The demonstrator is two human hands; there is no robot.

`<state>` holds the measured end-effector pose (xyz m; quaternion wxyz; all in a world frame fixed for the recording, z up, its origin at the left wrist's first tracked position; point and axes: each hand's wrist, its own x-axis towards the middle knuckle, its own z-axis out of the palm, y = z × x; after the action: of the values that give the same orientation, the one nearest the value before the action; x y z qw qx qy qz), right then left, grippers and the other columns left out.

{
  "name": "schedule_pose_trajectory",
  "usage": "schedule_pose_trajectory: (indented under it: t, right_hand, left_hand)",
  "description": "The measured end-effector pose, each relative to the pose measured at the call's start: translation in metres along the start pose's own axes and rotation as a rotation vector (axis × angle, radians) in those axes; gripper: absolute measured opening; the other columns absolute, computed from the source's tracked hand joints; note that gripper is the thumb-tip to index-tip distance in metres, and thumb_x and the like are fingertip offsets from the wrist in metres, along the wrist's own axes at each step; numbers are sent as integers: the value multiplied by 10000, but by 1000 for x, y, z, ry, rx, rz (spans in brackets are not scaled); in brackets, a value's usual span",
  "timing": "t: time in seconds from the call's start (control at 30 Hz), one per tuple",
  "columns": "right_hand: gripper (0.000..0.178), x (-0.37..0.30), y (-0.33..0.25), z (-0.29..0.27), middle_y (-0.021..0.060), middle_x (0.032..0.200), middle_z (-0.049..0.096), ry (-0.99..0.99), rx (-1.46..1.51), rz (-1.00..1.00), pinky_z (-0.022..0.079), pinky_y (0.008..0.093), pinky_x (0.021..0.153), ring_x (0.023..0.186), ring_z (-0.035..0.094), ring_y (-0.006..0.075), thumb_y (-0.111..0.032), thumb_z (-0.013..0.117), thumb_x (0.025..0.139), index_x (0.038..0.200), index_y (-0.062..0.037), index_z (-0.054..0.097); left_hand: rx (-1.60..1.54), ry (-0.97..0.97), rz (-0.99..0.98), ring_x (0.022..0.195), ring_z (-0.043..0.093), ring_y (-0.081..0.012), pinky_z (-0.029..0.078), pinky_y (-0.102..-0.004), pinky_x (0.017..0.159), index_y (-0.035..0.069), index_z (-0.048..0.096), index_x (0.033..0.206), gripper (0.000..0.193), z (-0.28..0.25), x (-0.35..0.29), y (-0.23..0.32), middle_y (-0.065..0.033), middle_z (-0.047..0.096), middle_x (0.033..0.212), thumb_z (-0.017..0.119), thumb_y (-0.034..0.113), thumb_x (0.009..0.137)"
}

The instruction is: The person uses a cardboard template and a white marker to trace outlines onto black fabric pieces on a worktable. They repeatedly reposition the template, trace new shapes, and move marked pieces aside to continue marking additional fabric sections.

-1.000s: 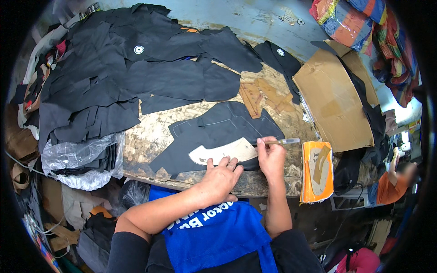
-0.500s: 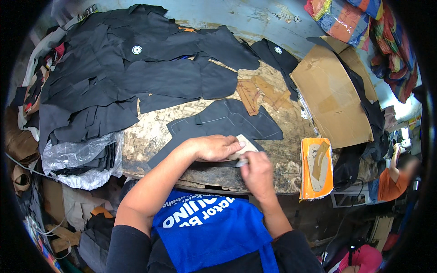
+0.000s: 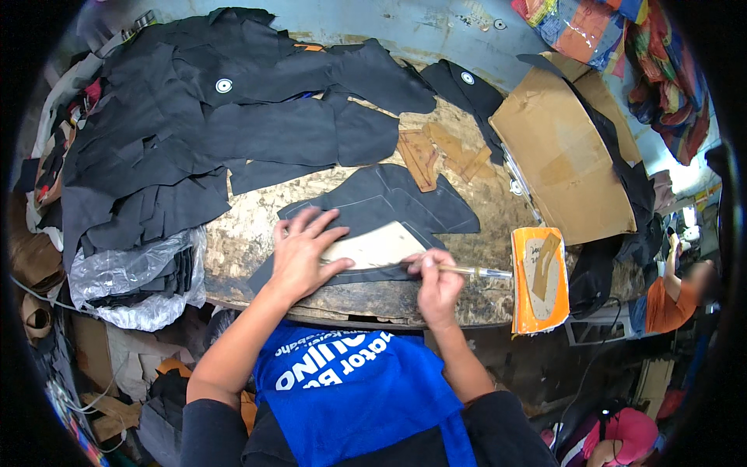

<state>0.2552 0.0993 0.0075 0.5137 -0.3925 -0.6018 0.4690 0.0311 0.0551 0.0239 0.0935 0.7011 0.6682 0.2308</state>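
Observation:
My left hand (image 3: 306, 253) lies with its fingers spread over the left end of a pale card pattern piece (image 3: 379, 246). The pattern rests on black sheet material (image 3: 342, 202) that carries thin light outlines. Pinched in my right hand (image 3: 437, 284) is a pen (image 3: 482, 272), its clear barrel pointing to the right. The pen's other end is by the pattern's lower right corner; whether its tip touches the material I cannot tell. Brown pattern pieces (image 3: 420, 159) lie just beyond the black sheet.
Heaped black pieces (image 3: 156, 132) cover the table's left and far side. A plastic bag (image 3: 124, 292) of black pieces sits at the left edge. To the right are an orange pad (image 3: 554, 315) with templates on it and a cardboard box (image 3: 560, 156). Another person (image 3: 671, 307) is at far right.
My left hand has shifted left along the pattern, and its fingers have spread, uncovering more of the card. The pen in my right hand now points rightward and shows clearly.

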Motion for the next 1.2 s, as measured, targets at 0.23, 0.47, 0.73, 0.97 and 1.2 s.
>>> schedule_pose_trajectory:
  t: [0.23,0.47,0.73,0.97,1.2]
  right_hand:
    - [65,2,23,-8,112,876,654,-32,-237,-146,512,287,703,784,638,173,-26,643,830,857,14,599]
    - [71,3,20,-11,125,870,654,-77,-345,-185,512,302,705,776,646,217,-11,648,804,854,9,602]
    - [59,2,19,-8,135,883,658,74,-336,-206,506,295,727,808,642,206,-17,623,840,881,23,607]
    - [155,14,-1,-21,145,901,664,219,-520,-236,520,300,715,796,649,205,-15,517,918,1015,59,613]
    - [87,7,10,-10,71,730,630,-34,-324,-38,437,245,532,579,569,108,-78,638,854,871,7,628]
  left_hand:
    - [-41,389,-344,1181,452,-350,327,-450,998,54,642,938,287,8,-30,-20,-185,542,1211,742,202,714]
    - [-252,501,-365,1008,542,-302,416,-383,898,32,601,1020,346,7,-31,-22,-150,579,1042,721,53,696]
    - [-557,687,-470,816,560,-143,453,-261,755,-23,633,993,275,-8,-46,-31,-71,578,873,682,-49,724]
    - [-572,850,-365,830,561,-141,463,-237,751,-40,640,945,199,-9,-68,-30,-85,582,884,660,-107,759]
    - [-301,604,-348,802,589,-225,488,-290,743,-1,664,803,173,0,-68,-27,-112,580,835,660,-120,678]
